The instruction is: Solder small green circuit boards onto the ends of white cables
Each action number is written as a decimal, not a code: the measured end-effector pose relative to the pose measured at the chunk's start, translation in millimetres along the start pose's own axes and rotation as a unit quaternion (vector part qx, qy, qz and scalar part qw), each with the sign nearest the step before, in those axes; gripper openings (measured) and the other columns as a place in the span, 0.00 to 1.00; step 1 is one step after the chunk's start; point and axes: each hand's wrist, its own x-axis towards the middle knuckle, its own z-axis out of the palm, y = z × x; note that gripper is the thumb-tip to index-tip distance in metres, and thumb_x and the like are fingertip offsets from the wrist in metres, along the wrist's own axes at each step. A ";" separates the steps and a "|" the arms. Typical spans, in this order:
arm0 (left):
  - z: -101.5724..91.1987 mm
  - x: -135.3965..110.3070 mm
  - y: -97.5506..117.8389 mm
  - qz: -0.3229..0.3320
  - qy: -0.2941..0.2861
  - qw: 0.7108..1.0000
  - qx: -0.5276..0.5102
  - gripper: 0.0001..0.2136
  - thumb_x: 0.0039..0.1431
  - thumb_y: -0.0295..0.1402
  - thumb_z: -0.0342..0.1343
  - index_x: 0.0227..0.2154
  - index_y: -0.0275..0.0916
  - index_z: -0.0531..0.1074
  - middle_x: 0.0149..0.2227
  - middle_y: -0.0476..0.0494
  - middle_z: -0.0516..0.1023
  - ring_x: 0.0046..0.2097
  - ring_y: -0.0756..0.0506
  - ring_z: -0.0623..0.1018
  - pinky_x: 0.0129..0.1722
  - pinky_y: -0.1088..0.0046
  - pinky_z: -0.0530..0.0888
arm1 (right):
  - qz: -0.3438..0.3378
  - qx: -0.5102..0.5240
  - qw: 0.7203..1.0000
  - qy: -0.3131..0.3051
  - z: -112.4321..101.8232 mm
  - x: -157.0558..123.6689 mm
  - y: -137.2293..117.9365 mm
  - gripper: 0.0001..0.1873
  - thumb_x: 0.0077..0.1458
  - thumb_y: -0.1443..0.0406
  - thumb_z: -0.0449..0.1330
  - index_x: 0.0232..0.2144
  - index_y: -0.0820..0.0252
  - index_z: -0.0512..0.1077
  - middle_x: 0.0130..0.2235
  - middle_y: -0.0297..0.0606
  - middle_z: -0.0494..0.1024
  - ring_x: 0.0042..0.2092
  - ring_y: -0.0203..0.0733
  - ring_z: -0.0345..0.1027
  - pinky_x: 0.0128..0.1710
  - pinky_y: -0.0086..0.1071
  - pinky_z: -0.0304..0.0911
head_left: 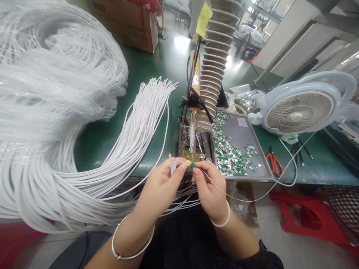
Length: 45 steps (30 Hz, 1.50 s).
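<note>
My left hand (164, 181) is closed around a few white cables (174, 165) whose ends stick up between thumb and fingers. A yellowish wire end (189, 162) shows at its fingertips. My right hand (210, 183) pinches a small green circuit board (193, 164) against that wire end. A thin pale wire (214, 184) runs out from the right fingers toward the right; whether it is solder I cannot tell. Just above the fingertips points the tip of an upright soldering iron (193, 130), clamped in a stand. A yellowish sponge (186, 154) lies behind the fingers.
White cables (137, 127) spread across the left, beside a plastic-wrapped coil (61, 74). On the right are a metal tray (241, 127) of green-and-silver boards (232, 160), red-handled pliers (275, 164) and a fan (300, 112). A ribbed hose (214, 63) hangs behind the iron.
</note>
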 end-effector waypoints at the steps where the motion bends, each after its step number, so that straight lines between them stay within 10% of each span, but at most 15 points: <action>1: -0.4 0.1 -1.2 -0.001 -0.004 1.000 0.003 0.09 0.56 0.39 0.53 0.29 0.40 0.75 0.18 0.53 0.64 0.21 0.50 0.61 0.22 0.75 0.58 | 0.000 0.000 1.000 -0.002 0.0 -0.6 0.5 0.05 0.57 0.68 0.53 0.35 0.59 0.69 0.28 0.33 0.70 0.28 0.34 0.66 0.29 0.30 0.65; 45: -3.2 0.4 -1.0 0.016 -0.044 0.998 0.048 0.09 0.59 0.38 0.49 0.31 0.39 0.70 0.23 0.54 0.64 0.25 0.52 0.61 0.26 0.74 0.60 | -0.053 0.018 0.998 0.002 -0.9 0.1 4.0 0.07 0.56 0.71 0.53 0.36 0.58 0.68 0.28 0.33 0.68 0.32 0.36 0.65 0.31 0.32 0.64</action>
